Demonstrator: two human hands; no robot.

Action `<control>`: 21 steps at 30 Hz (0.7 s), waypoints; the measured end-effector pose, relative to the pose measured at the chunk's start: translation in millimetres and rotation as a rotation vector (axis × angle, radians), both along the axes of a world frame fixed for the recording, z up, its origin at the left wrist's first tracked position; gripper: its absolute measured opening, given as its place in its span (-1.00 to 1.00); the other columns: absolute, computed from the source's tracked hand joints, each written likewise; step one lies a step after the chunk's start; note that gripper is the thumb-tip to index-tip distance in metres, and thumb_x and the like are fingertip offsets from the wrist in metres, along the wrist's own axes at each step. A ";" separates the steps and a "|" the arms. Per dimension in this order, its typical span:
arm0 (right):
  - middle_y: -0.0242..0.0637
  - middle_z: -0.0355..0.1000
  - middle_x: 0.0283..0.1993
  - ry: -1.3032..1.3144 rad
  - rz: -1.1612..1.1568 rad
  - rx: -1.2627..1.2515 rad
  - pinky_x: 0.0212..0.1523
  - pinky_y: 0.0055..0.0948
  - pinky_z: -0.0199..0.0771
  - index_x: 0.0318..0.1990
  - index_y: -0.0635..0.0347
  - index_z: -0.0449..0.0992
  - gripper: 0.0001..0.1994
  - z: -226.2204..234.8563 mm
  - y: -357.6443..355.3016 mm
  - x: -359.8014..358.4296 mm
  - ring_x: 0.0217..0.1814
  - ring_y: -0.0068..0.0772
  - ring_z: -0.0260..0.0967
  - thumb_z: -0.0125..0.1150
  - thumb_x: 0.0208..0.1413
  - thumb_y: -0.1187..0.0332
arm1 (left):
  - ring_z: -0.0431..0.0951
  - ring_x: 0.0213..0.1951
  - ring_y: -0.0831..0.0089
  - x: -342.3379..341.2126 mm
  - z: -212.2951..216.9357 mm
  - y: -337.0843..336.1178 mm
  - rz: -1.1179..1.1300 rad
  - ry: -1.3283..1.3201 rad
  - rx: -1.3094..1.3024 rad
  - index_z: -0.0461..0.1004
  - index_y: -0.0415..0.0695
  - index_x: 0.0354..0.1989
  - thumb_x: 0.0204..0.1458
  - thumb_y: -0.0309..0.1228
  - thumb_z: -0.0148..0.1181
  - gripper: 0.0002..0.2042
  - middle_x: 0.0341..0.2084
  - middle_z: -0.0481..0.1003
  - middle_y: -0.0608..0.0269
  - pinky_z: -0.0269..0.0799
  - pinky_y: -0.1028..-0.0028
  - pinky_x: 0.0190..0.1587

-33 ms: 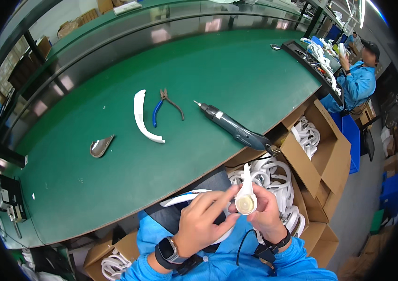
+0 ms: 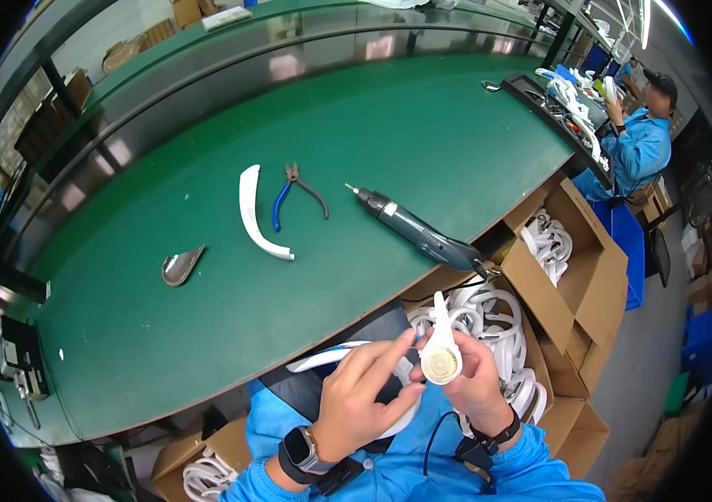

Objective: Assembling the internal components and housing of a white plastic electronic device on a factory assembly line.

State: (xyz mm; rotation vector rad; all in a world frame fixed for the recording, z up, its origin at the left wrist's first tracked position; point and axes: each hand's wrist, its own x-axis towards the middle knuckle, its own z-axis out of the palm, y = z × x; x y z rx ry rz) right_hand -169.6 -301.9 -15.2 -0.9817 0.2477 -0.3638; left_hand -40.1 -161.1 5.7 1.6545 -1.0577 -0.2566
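My right hand (image 2: 477, 381) is closed around a white plastic part (image 2: 439, 332) with a narrow arm pointing up and a round cup at its lower end. Inside the cup sits a cream-coloured disc (image 2: 439, 365) with a ridged face. My left hand (image 2: 360, 389) is just left of the part, its index finger and thumb spread apart with no object visible between them. Whether a left fingertip touches the part, I cannot tell. A white curved piece with a blue edge (image 2: 326, 357) lies across my lap, partly behind my left hand.
On the green bench (image 2: 205, 335) lie a dark electric screwdriver (image 2: 418, 227), blue-handled pliers (image 2: 293, 197), a white curved strip (image 2: 251, 216) and a grey-brown shell piece (image 2: 180, 266). Cardboard boxes (image 2: 552, 309) of white parts stand at right. Beyond a black tray (image 2: 532, 88) sits another person (image 2: 645, 142).
The white part has tilted slightly in my right hand, and the disc's ridges show more plainly. My left index finger has drawn a little to the left, away from the part.
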 end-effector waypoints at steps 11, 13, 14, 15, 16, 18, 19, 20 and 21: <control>-0.01 0.26 0.29 -0.187 -0.156 0.332 0.06 -0.29 0.50 0.30 0.38 0.12 -0.27 -11.6 -22.2 -2.0 0.04 -0.29 0.46 0.24 0.15 0.06 | 0.50 -0.15 0.09 -28.3 -68.5 87.9 -0.220 -0.023 0.341 0.54 -0.15 -0.14 -0.09 -0.38 0.31 -0.70 -0.20 0.51 0.10 0.44 0.28 -0.09; -0.02 0.26 0.28 -0.197 -0.164 0.323 0.06 -0.28 0.50 0.30 0.36 0.13 -0.29 -15.1 -24.0 -3.2 0.04 -0.29 0.46 0.22 0.16 0.06 | 0.48 -0.12 0.04 -37.5 -74.9 97.4 -0.304 -0.003 0.392 0.49 -0.20 -0.04 -0.10 -0.36 0.33 -0.59 -0.17 0.48 0.03 0.40 0.25 -0.06; -0.02 0.27 0.27 -0.222 -0.178 0.367 0.07 -0.28 0.50 0.30 0.35 0.14 -0.32 -16.7 -24.0 -4.2 0.04 -0.28 0.46 0.18 0.19 0.07 | 0.47 -0.10 0.05 -40.9 -75.8 98.0 -0.293 -0.015 0.375 0.48 -0.18 -0.02 -0.13 -0.37 0.34 -0.57 -0.15 0.48 0.05 0.39 0.25 -0.04; -0.01 0.28 0.27 -0.248 -0.193 0.409 0.08 -0.28 0.50 0.30 0.34 0.15 -0.35 -18.3 -24.6 -5.1 0.05 -0.28 0.46 0.14 0.21 0.08 | 0.45 -0.08 0.06 -43.3 -76.6 98.4 -0.284 -0.028 0.356 0.47 -0.16 -0.01 -0.16 -0.38 0.35 -0.54 -0.13 0.47 0.07 0.38 0.24 -0.02; -0.01 0.28 0.27 -0.251 -0.199 0.403 0.08 -0.28 0.50 0.30 0.34 0.15 -0.35 -20.7 -26.0 -5.3 0.05 -0.28 0.46 0.14 0.21 0.08 | 0.45 -0.08 0.06 -42.6 -81.7 97.9 -0.292 -0.031 0.350 0.47 -0.16 -0.01 -0.16 -0.38 0.35 -0.54 -0.13 0.47 0.07 0.38 0.24 -0.02; 0.00 0.29 0.26 -0.279 -0.213 0.521 0.09 -0.28 0.50 0.30 0.33 0.16 -0.40 -27.1 -31.5 -6.6 0.07 -0.25 0.46 0.06 0.25 0.10 | 0.45 -0.07 0.06 -37.5 -96.2 91.0 -0.327 -0.042 0.405 0.46 -0.14 0.02 -0.15 -0.39 0.34 -0.53 -0.10 0.46 0.08 0.37 0.25 0.00; 0.01 0.28 0.27 -0.303 -0.199 0.525 0.10 -0.29 0.49 0.30 0.34 0.16 -0.41 -32.8 -33.2 -6.1 0.09 -0.23 0.46 0.05 0.25 0.12 | 0.45 -0.09 0.04 -37.7 -94.8 87.1 -0.334 -0.032 0.399 0.45 -0.14 0.00 -0.15 -0.39 0.33 -0.55 -0.14 0.46 0.06 0.38 0.25 -0.03; 0.03 0.27 0.28 -0.317 -0.201 0.553 0.11 -0.29 0.49 0.30 0.36 0.15 -0.42 -37.9 -33.4 -5.8 0.09 -0.22 0.46 0.04 0.26 0.15 | 0.45 -0.09 0.04 -38.2 -93.0 84.1 -0.351 -0.038 0.381 0.45 -0.14 0.00 -0.15 -0.39 0.33 -0.55 -0.14 0.46 0.06 0.38 0.25 -0.03; 0.03 0.28 0.28 -0.293 -0.215 0.549 0.12 -0.29 0.48 0.29 0.36 0.16 -0.43 -39.5 -33.5 -6.5 0.09 -0.21 0.46 0.03 0.25 0.16 | 0.45 -0.11 0.01 -38.2 -90.8 82.7 -0.369 -0.021 0.423 0.43 -0.15 -0.02 -0.14 -0.41 0.32 -0.57 -0.17 0.45 0.04 0.39 0.24 -0.06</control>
